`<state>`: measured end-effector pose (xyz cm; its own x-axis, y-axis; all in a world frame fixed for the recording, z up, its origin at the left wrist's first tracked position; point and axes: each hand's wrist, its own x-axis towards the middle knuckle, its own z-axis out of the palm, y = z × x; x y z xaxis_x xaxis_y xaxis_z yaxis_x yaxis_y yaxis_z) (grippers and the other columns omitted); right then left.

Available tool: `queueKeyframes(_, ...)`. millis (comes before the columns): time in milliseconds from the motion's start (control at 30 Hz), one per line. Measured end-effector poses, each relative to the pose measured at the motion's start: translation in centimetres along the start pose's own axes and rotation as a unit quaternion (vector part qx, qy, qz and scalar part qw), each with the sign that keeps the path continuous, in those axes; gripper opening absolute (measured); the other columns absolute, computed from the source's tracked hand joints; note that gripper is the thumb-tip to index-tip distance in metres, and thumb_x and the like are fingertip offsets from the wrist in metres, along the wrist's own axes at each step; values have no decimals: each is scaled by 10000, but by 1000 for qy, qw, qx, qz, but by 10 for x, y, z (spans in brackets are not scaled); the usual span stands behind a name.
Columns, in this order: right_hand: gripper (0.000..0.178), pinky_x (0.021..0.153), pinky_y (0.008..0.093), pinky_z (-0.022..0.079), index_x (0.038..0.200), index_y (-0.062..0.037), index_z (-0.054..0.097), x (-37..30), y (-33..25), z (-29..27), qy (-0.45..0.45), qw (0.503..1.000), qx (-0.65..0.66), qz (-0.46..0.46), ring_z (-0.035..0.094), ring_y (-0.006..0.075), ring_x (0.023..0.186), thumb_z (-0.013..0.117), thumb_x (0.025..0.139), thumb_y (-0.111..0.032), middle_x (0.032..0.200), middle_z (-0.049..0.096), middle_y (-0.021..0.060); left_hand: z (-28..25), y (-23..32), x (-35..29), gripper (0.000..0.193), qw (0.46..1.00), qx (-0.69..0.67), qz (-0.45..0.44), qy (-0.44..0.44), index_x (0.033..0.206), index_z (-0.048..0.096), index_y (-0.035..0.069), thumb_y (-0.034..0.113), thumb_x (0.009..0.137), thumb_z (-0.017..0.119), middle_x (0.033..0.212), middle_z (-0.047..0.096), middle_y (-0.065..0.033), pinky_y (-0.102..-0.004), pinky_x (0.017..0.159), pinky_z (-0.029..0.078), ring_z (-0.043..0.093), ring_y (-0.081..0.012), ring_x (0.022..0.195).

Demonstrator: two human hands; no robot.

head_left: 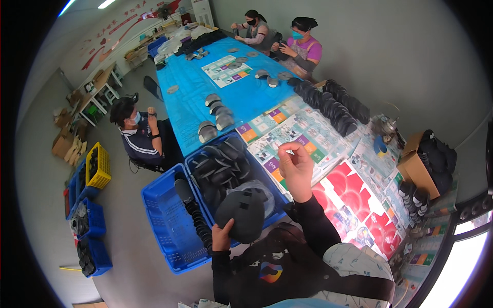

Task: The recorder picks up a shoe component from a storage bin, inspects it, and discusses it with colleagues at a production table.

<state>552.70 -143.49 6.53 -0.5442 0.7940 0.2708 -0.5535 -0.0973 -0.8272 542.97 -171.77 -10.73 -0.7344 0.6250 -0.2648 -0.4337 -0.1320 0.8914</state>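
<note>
My left hand (222,235) grips the lower edge of a large black domed pad (240,215), which has small dark rectangular patches near its top. The pad is held in front of my body, over the near end of a blue crate (280,208) full of similar dark curved pieces (221,164). Clear plastic (260,189) shows behind the pad. My right hand (297,169) is raised above the printed sheets on the table, thumb and fingertips pinched together. Whatever sits in that pinch, if anything, is too small to make out.
A second blue crate (172,220) stands at the left, a row of nested black pieces (192,208) along its side. Stacked black pads (328,105) line the table's right edge. A cardboard box (411,159) stands at right. Three people sit around the blue-covered table (185,108).
</note>
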Motion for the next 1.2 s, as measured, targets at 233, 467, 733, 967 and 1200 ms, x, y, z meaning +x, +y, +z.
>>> queueKeyframes(233, 88, 508, 209, 283, 1112, -45, 644, -7, -3, 5, -10, 1000, -14, 11, 415, 11, 564, 680, 1034, -31, 706, 539, -63, 1, -6, 0, 368, 1000, -17, 19, 3, 1287, 682, -83, 112, 983, 752, 1225, 752, -116, -331, 953, 563, 726, -205, 1070)
queueKeyframes(467, 81, 506, 201, 282, 1106, -52, 645, -13, 1, 4, -29, 999, -21, 13, 418, 4, 568, 683, 1036, -40, 713, 543, -67, 0, -10, -4, 362, 999, -31, 19, 8, 1290, 684, -82, 102, 985, 747, 1225, 755, -117, -330, 955, 566, 726, -205, 1078)
queueKeyframes(733, 222, 636, 180, 369, 1253, -38, 651, -16, -4, 12, -146, 984, -91, 47, 479, -12, 734, 654, 1033, -3, 888, 596, -41, -2, -12, -5, 442, 1000, -18, -4, -8, 1375, 622, -70, 68, 974, 746, 1328, 708, -153, -371, 1047, 540, 701, -255, 1178)
queueKeyframes(967, 430, 667, 185, 396, 1427, -28, 541, 1, -22, 26, -114, 989, -78, -45, 504, 2, 770, 624, 1014, 62, 997, 597, -22, 11, -7, -9, 366, 1000, -4, 23, -6, 1296, 683, -83, 122, 997, 736, 1235, 754, -119, -325, 964, 562, 727, -207, 1083)
queueKeyframes(1200, 662, 1116, 513, 471, 1561, -73, 419, 25, -40, 34, -204, 970, 28, -130, 420, 294, 1463, 572, 933, 70, 1536, 447, 151, 13, -7, -11, 362, 1000, -8, 29, -5, 1299, 684, -78, 113, 996, 736, 1239, 754, -120, -326, 969, 562, 727, -206, 1096)
